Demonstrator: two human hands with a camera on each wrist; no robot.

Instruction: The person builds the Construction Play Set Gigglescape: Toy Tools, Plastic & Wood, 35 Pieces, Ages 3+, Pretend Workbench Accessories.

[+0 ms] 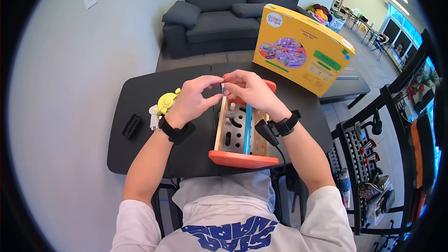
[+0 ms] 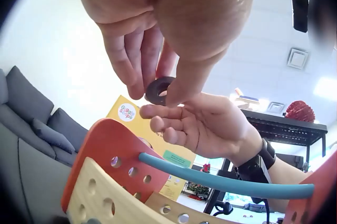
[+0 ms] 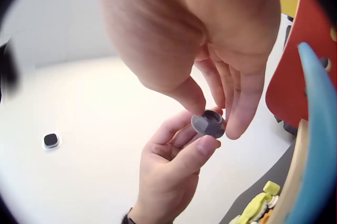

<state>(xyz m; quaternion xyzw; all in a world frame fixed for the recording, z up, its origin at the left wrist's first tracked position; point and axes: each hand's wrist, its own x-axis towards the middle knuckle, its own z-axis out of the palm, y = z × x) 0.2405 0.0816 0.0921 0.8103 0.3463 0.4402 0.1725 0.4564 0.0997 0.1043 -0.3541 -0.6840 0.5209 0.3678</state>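
Above the far end of a wooden toy frame with red end panels (image 1: 242, 160) and a blue bar (image 1: 248, 130), both hands meet at small grey parts. The left hand (image 1: 193, 98) pinches a dark grey ring (image 2: 156, 93) between thumb and fingers. The right hand (image 1: 254, 94) grips a grey flanged, nut-like piece (image 3: 211, 127) with thumb and fingertips, touching the left hand's fingers. In the head view the fingers cover most of these parts.
A yellow-green toy (image 1: 166, 103) with white parts and a black case (image 1: 132, 126) lie left on the black table (image 1: 186, 158). A yellow box (image 1: 303, 46) stands behind at the right; a dark sofa (image 1: 214, 14) is beyond.
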